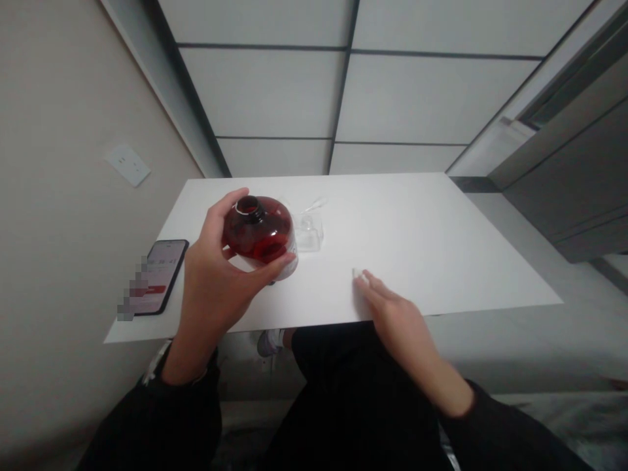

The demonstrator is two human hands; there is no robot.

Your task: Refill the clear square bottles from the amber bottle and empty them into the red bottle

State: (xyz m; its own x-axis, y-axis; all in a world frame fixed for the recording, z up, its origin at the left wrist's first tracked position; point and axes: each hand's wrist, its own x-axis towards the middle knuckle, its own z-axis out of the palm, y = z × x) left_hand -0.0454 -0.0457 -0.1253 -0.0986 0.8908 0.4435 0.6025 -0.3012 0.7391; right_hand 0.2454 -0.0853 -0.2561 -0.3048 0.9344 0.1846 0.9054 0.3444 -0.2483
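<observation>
Head view: my left hand [212,280] grips an uncapped bottle [262,227], which tilting could spill; my right hand [398,319] pinches a white piece [358,273].

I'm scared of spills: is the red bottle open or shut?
Open: the red bottle has no cap on its mouth.

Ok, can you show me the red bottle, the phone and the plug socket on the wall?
Red bottle [267,227]: head view, on its rounded shoulder below the open neck.
Phone [159,275]: head view, on its screen.
Plug socket [128,165]: head view, on its white cover plate.
</observation>
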